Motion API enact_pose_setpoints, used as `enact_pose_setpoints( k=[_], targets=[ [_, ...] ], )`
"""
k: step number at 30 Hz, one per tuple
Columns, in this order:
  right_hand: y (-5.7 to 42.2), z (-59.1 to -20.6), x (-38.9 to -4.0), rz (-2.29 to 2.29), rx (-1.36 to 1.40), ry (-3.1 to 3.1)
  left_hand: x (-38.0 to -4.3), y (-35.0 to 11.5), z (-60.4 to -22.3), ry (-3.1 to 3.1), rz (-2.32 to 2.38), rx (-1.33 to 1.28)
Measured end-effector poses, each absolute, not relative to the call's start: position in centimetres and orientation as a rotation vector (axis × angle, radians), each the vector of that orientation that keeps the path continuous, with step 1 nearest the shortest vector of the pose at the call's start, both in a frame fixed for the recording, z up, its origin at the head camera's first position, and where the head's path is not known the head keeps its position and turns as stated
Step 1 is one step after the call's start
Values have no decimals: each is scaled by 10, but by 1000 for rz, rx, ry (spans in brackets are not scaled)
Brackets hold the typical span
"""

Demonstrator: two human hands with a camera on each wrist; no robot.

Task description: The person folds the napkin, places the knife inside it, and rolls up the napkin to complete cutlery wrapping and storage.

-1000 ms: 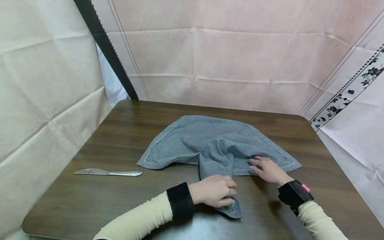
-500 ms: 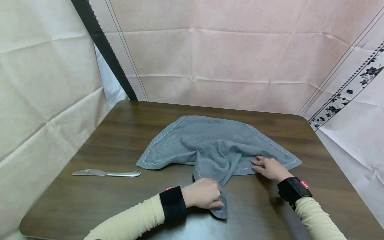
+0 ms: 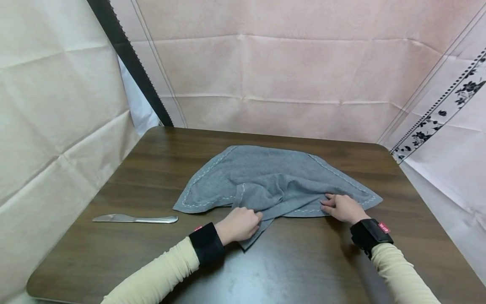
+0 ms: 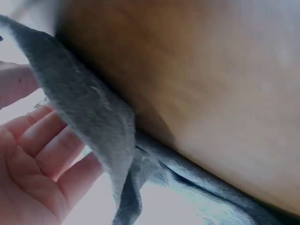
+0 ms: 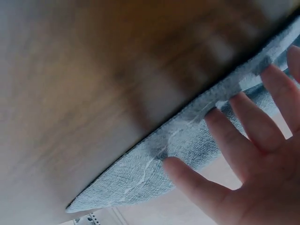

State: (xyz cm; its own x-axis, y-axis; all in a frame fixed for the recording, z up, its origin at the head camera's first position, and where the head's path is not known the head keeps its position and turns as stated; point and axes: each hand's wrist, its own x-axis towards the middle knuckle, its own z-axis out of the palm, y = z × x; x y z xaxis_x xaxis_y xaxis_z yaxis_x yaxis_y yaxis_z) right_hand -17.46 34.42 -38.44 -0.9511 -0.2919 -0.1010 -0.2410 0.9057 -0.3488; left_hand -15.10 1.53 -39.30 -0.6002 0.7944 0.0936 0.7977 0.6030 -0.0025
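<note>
one gray-blue cloth (image 3: pixel 262 166), partly in pinching left hand (image 3: pixel 240 224), partly beneath spread right hand (image 3: pixel 343 208)

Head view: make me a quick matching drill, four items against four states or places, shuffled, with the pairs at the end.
1 knife
2 cloth
3 left hand
4 right hand

A gray-blue with pale stitching
B touching the cloth's edge, on the right side
C silver, lying left of the cloth
D gripping the part of the cloth nearest the person

Pairs: 1-C, 2-A, 3-D, 4-B
</note>
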Motion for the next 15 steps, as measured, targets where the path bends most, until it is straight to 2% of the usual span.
enact_pose_setpoints(
  k=[8, 15],
  targets=[
    [342, -386, -143, -331, -599, 2994, -156, 10, -394, -2830, 23, -1155],
    [326, -386, -119, -142, -705, 3079, -165, 0, -386, -2978, 75, -1092]
  ],
)
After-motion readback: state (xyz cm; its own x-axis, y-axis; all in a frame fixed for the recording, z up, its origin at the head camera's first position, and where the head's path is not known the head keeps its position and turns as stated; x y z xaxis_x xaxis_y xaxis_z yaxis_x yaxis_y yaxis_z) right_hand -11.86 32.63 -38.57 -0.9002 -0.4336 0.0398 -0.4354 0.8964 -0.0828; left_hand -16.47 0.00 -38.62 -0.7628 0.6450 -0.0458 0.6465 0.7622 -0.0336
